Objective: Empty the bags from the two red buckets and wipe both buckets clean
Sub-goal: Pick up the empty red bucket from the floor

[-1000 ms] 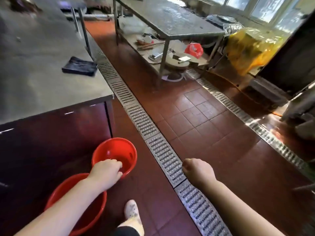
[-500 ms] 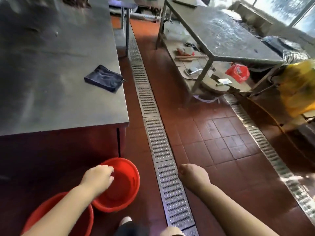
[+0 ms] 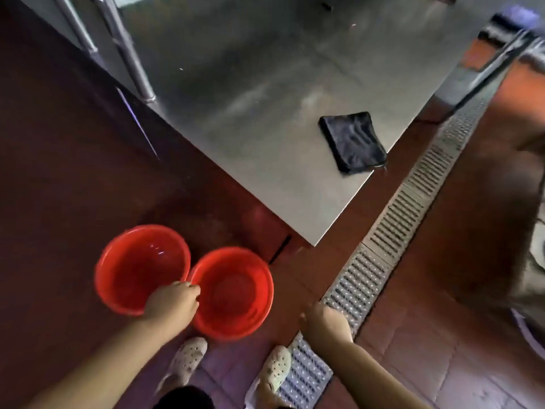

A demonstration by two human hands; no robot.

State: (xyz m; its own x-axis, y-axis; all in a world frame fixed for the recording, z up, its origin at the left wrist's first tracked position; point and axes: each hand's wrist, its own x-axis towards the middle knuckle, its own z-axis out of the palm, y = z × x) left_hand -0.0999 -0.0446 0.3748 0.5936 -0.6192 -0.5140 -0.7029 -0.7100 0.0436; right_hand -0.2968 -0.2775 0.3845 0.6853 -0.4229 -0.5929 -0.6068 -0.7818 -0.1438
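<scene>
Two red buckets stand side by side on the tiled floor, rims touching: the left bucket [image 3: 138, 267] and the right bucket [image 3: 236, 293]. Neither holds a bag, and their insides look wet. My left hand [image 3: 174, 302] is at the spot where the rims meet, fingers curled over the near rim of the right bucket. My right hand [image 3: 324, 323] hangs free above the floor to the right of the buckets, fingers loosely curled, holding nothing. A dark folded cloth [image 3: 352, 143] lies near the corner of the steel table [image 3: 250, 98].
The steel table's corner juts out just beyond the buckets. A metal drain grate [image 3: 392, 231] runs along the floor on the right. My two feet in pale perforated shoes [image 3: 188, 361] stand right behind the buckets. Table legs [image 3: 129, 48] rise at upper left.
The view has swung left and down. The bucket in my left hand has moved next to the other one, so both now stand rim to rim. My right hand stays free.
</scene>
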